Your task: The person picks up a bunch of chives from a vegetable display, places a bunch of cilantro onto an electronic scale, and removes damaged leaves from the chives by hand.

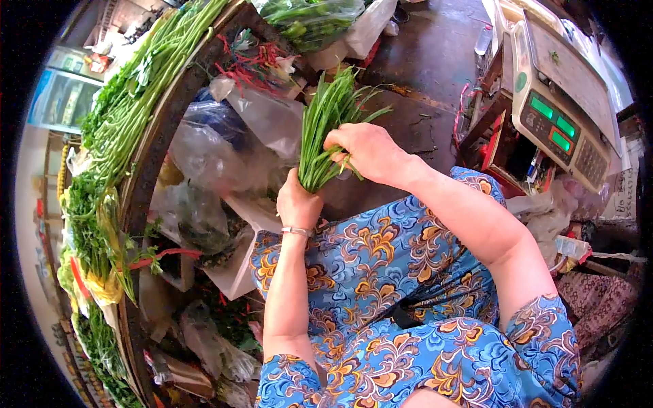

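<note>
A bunch of long, narrow-leaved greens [321, 136] stands upright in front of my body, its leaf tips pointing away from me. My left hand [299, 202], with a bracelet at the wrist, is closed around the lower end of the bunch. On the bunch's right side, my right hand [371, 153] has its fingers curled in on some of the stems. A few bent stem ends show below those fingers. The bottom of the bunch is hidden in my left hand.
Long green stalks and leafy herbs [146, 95] lie along a curved shelf at left. Clear plastic bags [204, 156] and red ties [252, 71] sit beside it. A scale [561, 115] with lit green displays stands at right. Bagged greens [306, 24] are at the top.
</note>
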{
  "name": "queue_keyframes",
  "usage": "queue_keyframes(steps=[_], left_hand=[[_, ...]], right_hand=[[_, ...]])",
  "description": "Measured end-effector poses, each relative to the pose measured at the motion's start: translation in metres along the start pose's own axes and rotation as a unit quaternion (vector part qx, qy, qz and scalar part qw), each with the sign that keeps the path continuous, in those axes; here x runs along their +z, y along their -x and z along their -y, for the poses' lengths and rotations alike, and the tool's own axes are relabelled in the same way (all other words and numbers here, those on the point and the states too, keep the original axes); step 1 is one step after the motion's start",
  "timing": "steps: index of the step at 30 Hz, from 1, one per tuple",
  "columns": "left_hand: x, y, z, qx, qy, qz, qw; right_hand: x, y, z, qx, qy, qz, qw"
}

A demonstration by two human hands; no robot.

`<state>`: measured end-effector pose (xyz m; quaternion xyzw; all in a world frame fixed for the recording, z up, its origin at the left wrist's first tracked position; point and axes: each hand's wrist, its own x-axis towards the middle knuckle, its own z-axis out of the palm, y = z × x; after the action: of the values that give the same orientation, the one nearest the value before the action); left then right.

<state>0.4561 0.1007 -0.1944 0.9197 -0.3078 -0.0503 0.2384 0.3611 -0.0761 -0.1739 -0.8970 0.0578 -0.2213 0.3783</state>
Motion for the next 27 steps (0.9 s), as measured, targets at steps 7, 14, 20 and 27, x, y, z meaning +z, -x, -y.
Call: queue_keyframes(steps=[7,14,20,27], left_hand=[[0.003,-0.002,0.004,-0.017,-0.015,0.012,1.0],[0.002,-0.001,0.003,-0.017,-0.024,0.001,1.0],[0.003,-0.001,0.007,-0.026,-0.051,0.019,0.998],[0.0,0.003,-0.002,-0.031,-0.022,0.033,0.999]], right_hand=[[0.003,0.002,0.002,0.002,0.039,0.024,0.999],[0.003,-0.004,-0.005,-0.001,-0.065,0.029,0.997],[0.003,-0.007,-0.003,0.019,-0.031,0.031,0.999],[0.01,-0.008,-0.004,0.069,-0.062,-0.021,0.995]])
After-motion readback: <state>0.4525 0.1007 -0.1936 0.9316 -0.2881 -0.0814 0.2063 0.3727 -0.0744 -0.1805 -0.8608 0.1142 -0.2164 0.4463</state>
